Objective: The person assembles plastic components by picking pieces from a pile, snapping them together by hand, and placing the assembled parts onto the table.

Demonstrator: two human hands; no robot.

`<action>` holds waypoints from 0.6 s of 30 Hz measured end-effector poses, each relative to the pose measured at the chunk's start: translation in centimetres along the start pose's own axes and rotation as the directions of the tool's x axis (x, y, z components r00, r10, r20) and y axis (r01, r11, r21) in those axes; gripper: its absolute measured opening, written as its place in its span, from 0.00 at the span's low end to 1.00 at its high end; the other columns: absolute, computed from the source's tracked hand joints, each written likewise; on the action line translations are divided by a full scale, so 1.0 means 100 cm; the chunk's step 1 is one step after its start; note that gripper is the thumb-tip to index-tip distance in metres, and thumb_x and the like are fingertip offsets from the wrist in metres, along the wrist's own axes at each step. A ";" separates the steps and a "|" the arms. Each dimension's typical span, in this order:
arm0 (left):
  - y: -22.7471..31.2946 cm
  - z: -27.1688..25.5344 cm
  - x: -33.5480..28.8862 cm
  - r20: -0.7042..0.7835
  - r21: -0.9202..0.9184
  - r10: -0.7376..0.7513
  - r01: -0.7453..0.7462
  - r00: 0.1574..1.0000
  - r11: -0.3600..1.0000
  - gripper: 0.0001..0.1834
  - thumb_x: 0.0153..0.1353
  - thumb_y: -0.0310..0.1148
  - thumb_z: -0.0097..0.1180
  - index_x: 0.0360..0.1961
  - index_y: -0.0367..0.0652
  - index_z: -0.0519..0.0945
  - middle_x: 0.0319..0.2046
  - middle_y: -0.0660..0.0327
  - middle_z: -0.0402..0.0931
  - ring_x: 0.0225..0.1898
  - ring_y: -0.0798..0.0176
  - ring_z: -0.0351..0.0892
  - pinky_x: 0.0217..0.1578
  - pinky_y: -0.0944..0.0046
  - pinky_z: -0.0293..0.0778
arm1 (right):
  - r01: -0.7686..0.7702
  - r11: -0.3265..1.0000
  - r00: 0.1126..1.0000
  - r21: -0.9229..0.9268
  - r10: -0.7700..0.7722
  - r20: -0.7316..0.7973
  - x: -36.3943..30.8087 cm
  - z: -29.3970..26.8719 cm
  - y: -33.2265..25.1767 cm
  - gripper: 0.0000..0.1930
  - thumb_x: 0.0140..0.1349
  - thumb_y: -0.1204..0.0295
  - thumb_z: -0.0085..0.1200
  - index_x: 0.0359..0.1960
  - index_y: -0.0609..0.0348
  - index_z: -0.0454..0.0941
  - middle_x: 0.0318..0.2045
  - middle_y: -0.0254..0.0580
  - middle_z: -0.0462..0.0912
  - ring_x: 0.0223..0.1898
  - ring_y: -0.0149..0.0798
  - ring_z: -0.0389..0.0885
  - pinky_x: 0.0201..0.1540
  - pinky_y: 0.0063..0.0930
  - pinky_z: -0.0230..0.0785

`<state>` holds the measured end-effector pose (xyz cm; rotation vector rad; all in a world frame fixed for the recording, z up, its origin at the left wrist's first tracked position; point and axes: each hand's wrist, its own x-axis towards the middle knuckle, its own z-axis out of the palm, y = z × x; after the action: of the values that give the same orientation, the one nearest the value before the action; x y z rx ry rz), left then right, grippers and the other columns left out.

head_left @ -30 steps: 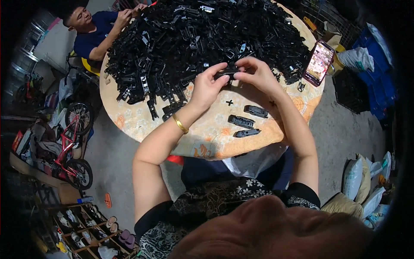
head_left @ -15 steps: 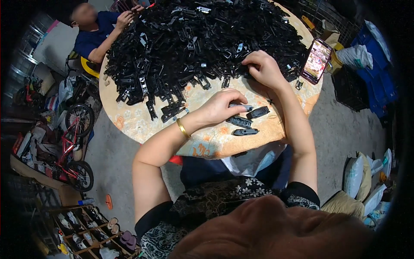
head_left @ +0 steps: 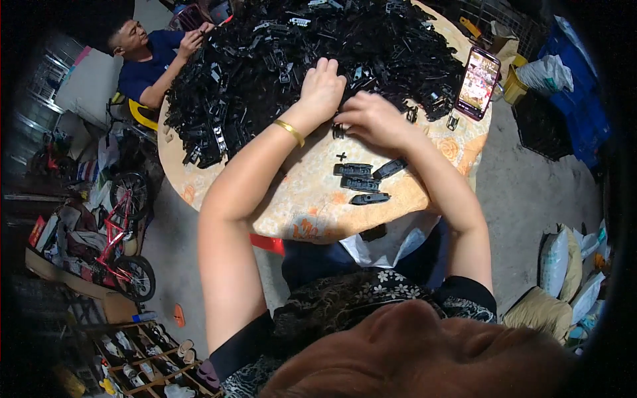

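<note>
Here, hands (head_left: pixel 323 90) meet the black pile's (head_left: pixel 259 60) edge beside bare tablecloth (head_left: pixel 308 182).

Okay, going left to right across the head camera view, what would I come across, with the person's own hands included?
Red bicycle, gold bracelet, left hand, right hand, phone, blue crates.

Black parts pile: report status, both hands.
Left hand over pile, right hand at its near edge; grips unclear; four black pieces grouped off pile; phone clear.
</note>
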<state>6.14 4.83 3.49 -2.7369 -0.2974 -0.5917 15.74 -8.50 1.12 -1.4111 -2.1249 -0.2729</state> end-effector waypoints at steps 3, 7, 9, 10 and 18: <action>0.001 0.002 0.006 0.004 0.068 -0.004 0.004 1.000 0.998 0.12 0.41 0.28 0.57 0.31 0.43 0.79 0.32 0.56 0.67 0.40 0.54 0.65 0.37 0.62 0.68 | -0.024 0.994 0.998 -0.111 0.032 0.062 -0.003 0.023 -0.008 0.11 0.48 0.70 0.50 0.35 0.52 0.78 0.32 0.35 0.72 0.38 0.38 0.69 0.40 0.30 0.62; -0.010 -0.012 0.001 -0.335 -0.340 -0.140 0.019 0.932 0.940 0.12 0.42 0.29 0.60 0.32 0.45 0.78 0.26 0.57 0.69 0.33 0.55 0.68 0.33 0.59 0.68 | -0.018 0.987 0.997 -0.160 0.030 0.069 -0.002 0.019 -0.005 0.08 0.48 0.70 0.50 0.32 0.53 0.77 0.32 0.35 0.71 0.39 0.37 0.68 0.41 0.29 0.61; -0.016 -0.016 -0.005 -0.284 -0.613 -0.344 0.107 0.895 0.783 0.12 0.44 0.28 0.59 0.33 0.43 0.78 0.22 0.57 0.70 0.27 0.57 0.70 0.30 0.61 0.68 | -0.048 0.996 0.999 -0.072 0.049 0.015 -0.002 0.015 -0.004 0.08 0.48 0.70 0.52 0.31 0.54 0.76 0.32 0.37 0.73 0.38 0.39 0.70 0.40 0.30 0.62; -0.012 -0.024 -0.011 -0.201 -0.752 -0.458 0.163 0.866 0.638 0.11 0.46 0.27 0.58 0.33 0.42 0.78 0.20 0.59 0.70 0.23 0.64 0.71 0.26 0.66 0.68 | -0.074 0.997 0.997 0.019 0.075 -0.035 -0.002 0.012 -0.003 0.08 0.49 0.70 0.53 0.31 0.56 0.75 0.31 0.38 0.74 0.38 0.40 0.71 0.39 0.30 0.64; 0.008 -0.023 -0.058 0.372 -0.904 -0.358 0.246 0.856 -0.351 0.15 0.59 0.23 0.44 0.49 0.38 0.66 0.35 0.58 0.72 0.35 0.69 0.75 0.39 0.72 0.74 | -0.115 0.957 0.867 0.265 0.227 -0.443 0.002 -0.007 0.006 0.08 0.47 0.75 0.56 0.31 0.60 0.76 0.30 0.42 0.76 0.33 0.43 0.76 0.34 0.29 0.69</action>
<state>0.33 2.51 2.72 -4.2223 -0.9745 -1.8363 16.49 -8.41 1.70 -1.2364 -1.5678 -0.2576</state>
